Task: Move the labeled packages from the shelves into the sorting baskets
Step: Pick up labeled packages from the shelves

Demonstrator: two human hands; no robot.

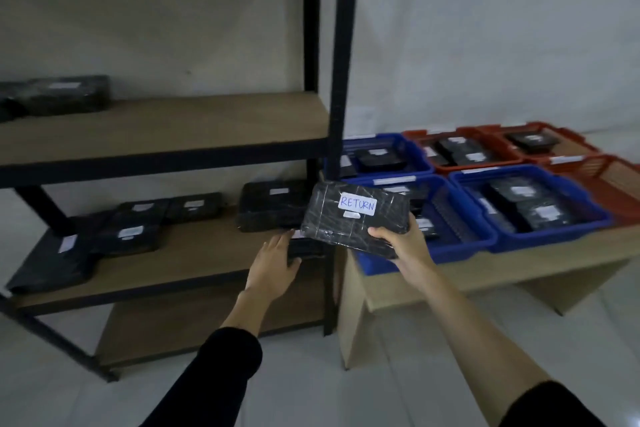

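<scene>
My right hand [403, 246] grips a black wrapped package [353, 218] with a white label reading RETURN, held tilted in the air between the shelf post and the nearest blue basket [460, 246]. My left hand [273, 265] reaches to the middle shelf [194, 260] with its fingers on a thin black package [304, 246] at the shelf's right end; whether it grips that package is hidden. Several more labeled black packages [131, 232] lie on this shelf, and a thick one [270, 206] stands behind my left hand.
Blue baskets [533, 208] and red baskets [464, 149] holding black packages stand on a low wooden table [485, 270] at right. An empty red basket [609, 180] sits at far right. The upper shelf [173, 128] carries packages at its left end. A black post [341, 62] stands between shelf and table.
</scene>
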